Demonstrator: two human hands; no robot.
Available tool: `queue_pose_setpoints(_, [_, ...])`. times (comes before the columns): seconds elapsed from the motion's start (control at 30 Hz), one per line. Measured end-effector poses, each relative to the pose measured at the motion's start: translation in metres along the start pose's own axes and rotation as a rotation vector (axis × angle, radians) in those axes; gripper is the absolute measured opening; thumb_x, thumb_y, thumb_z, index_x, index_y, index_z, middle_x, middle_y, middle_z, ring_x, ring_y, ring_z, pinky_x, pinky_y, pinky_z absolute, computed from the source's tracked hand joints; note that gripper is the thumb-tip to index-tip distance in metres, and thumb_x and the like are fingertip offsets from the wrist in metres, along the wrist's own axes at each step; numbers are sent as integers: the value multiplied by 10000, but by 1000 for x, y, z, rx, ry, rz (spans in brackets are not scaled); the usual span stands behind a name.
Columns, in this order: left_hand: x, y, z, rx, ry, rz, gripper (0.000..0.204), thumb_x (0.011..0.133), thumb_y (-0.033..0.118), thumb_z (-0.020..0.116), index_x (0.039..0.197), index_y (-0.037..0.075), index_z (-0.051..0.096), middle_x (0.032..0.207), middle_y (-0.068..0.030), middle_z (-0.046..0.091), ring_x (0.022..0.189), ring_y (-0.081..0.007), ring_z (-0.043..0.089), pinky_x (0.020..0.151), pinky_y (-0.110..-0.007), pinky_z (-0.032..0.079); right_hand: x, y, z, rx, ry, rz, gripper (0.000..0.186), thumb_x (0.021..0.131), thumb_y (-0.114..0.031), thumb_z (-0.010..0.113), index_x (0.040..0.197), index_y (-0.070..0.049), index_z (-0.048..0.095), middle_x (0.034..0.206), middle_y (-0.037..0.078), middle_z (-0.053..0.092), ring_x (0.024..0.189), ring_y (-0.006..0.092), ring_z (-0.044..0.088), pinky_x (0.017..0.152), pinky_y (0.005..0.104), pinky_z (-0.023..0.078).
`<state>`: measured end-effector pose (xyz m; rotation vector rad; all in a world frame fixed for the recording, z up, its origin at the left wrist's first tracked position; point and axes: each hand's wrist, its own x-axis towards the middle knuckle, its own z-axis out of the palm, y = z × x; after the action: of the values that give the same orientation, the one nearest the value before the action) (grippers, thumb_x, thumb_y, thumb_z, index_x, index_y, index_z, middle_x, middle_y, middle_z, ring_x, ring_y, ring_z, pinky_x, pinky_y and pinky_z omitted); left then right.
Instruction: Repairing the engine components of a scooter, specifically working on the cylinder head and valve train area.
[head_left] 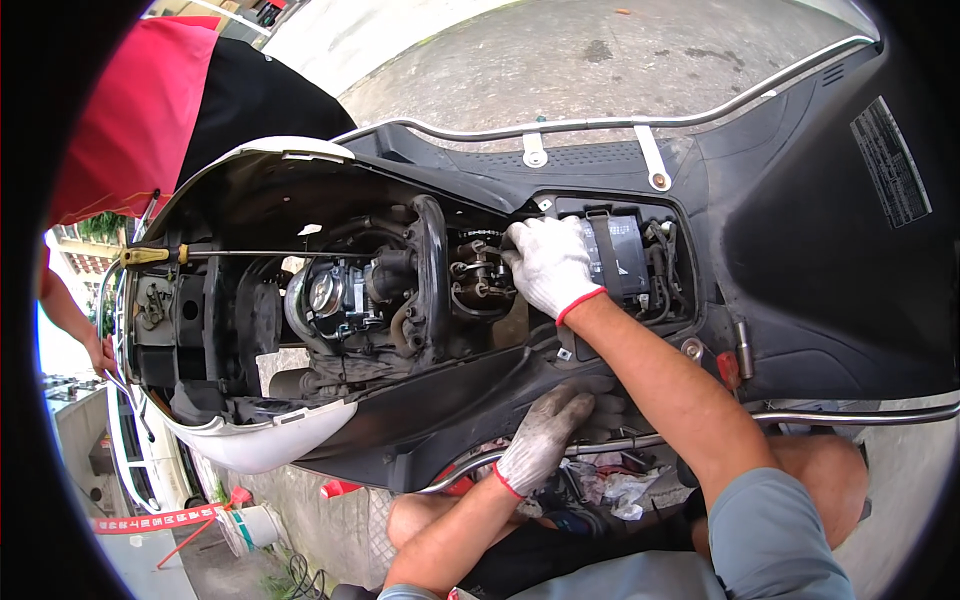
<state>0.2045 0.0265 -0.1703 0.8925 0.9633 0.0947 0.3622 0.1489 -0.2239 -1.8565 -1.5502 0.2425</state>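
A scooter's body lies open before me, its engine bay uncovered. My right hand (555, 262), in a white knit glove with a red cuff, has its curled fingertips at the right edge of the exposed cylinder head (482, 278). Whatever those fingers pinch is hidden. My left hand (550, 435), in a soiled glove, lies on the black side panel (450, 425) near the metal side rail, fingers stretched out to the right. A strapped battery (628, 258) sits in its well just right of my right hand. Left of the head are a thick black frame tube (430, 280) and a carburetor (335, 292).
A yellow-handled screwdriver (155, 256) spans the bay. On the footboard lie a metal socket (743, 350) and a red-handled object (728, 370). Another person's hand (103, 357) is at the scooter's tail. A white bucket (250, 528) stands on the ground, lower left.
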Motion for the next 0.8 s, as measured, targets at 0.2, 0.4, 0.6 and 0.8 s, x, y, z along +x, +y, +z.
queue_pose_setpoints(0.2, [-1,2,-1,-9,-40,35,365,1047,208,470,1295,-33,587,1157,-151,712,1046,-207,691,930,-334,538,-8,-15,-15,171,-28,24,283,831,-162,711,1099,-89,662,1042,141,641,983,349,632,901,471,464])
queue_pose_setpoints(0.4, [-2,4,-2,144,-33,106,382,1030,228,498,1250,-69,597,1133,-162,718,1033,-216,696,931,-338,546,-6,-30,-38,140,-274,0,637,782,-256,813,1326,-39,561,1207,199,587,1052,412,629,954,479,498])
queue_pose_setpoints(0.6, [-5,6,3,104,-36,76,341,1031,164,472,1278,-39,591,1149,-159,715,1062,-206,686,961,-336,523,-4,-29,-43,141,-344,-23,594,815,-234,779,1333,-42,560,1189,204,600,1101,410,615,993,468,493])
queue_pose_setpoints(0.8, [-15,12,6,404,-11,244,325,1006,170,480,1199,-51,619,1139,-193,699,1055,-275,679,945,-387,509,4,-17,-69,84,-273,33,388,879,-182,686,1244,-58,637,1195,202,628,1138,390,622,996,445,503])
